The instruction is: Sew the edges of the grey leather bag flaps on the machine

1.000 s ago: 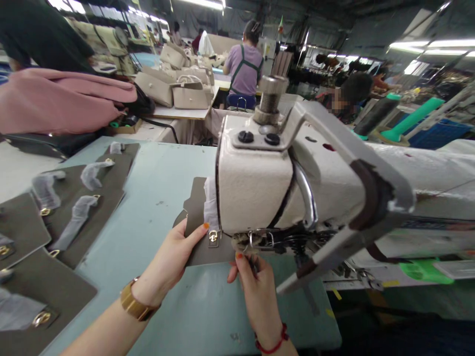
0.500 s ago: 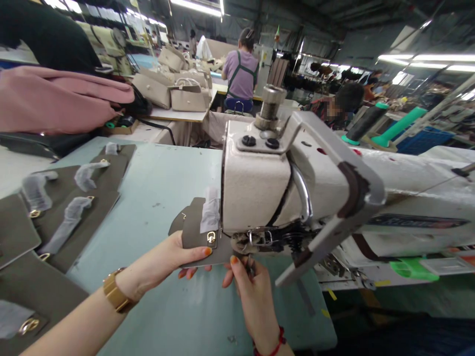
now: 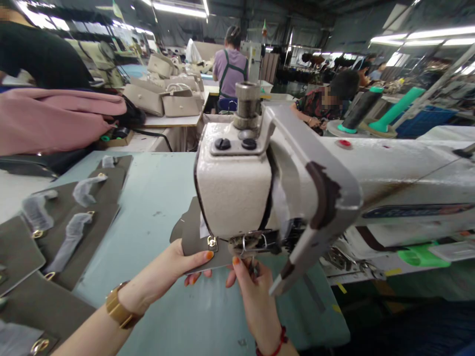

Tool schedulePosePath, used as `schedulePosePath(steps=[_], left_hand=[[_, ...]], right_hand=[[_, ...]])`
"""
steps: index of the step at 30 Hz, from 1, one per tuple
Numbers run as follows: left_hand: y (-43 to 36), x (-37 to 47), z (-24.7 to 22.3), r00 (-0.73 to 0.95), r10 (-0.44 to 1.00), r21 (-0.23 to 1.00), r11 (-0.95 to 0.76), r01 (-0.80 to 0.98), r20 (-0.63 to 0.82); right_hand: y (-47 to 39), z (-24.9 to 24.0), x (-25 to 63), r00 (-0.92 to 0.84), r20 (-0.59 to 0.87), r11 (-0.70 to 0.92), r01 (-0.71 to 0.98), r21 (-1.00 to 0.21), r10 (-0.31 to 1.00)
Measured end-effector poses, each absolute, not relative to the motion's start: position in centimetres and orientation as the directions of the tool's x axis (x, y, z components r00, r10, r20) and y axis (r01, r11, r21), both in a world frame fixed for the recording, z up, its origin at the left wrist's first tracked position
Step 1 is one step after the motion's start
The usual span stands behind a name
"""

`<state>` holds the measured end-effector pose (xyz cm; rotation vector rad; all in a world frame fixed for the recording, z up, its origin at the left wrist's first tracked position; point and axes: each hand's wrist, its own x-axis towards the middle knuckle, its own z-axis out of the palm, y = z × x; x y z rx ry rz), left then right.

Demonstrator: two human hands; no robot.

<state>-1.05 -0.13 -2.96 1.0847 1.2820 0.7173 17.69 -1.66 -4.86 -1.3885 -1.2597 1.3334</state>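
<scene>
A dark grey panel [image 3: 195,242] with a gold clasp [image 3: 212,242] lies partly under the head of a white sewing machine [image 3: 233,193]. My left hand [image 3: 191,262] pinches its lower edge, thumb on top and fingers beneath. Just right of the panel, below the needle area, my right hand [image 3: 252,287] is closed around a small metal object [image 3: 254,267], perhaps a tool, mostly hidden by the fingers. The machine head covers part of the panel's white wrapping.
More grey panels [image 3: 100,227] with wrapped gold fittings lie at the left of the pale table [image 3: 156,198]. A pink cloth [image 3: 55,116] and beige bags [image 3: 181,104] sit behind. Green thread cones [image 3: 401,109] stand at the right. Several people are farther back.
The view has shifted, so the machine head appears farther left and covers more of the panel's wrapping. Both hands keep nearly the same grip.
</scene>
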Motion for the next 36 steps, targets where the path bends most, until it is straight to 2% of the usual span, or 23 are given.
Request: schedulePosePath(steps=[9, 15, 21, 28, 36], left_hand=[[0.8, -1.9, -4.0, 0.174, 0.872, 0.889, 0.440, 0.130, -0.457], [1.3, -1.9, -3.6, 0.197, 0.885, 0.904, 0.392, 0.171, -0.421], [1.4, -1.1, -1.8, 0.191, 0.899, 0.918, 0.372, 0.138, -0.393], [0.9, -1.2, -2.7, 0.152, 0.919, 0.929, 0.346, 0.133, -0.364], [-0.7, -0.8, -5.1, 0.067, 0.915, 0.915, 0.400, -0.052, -0.397]], right_hand=[[-1.0, -5.7, 16.9, -0.012, -0.157, -0.155, 0.122, -0.980, 0.987], [-1.3, -6.4, 16.0, 0.058, -0.143, -0.151, 0.144, -0.978, 0.988], [-1.3, -6.6, 15.3, 0.111, -0.160, -0.175, 0.136, -0.975, 0.981], [-1.4, -5.4, 14.6, 0.126, -0.197, -0.213, 0.137, -0.967, 0.972], [-1.3, -5.8, 14.8, 0.080, -0.218, -0.225, 0.093, -0.970, 0.973]])
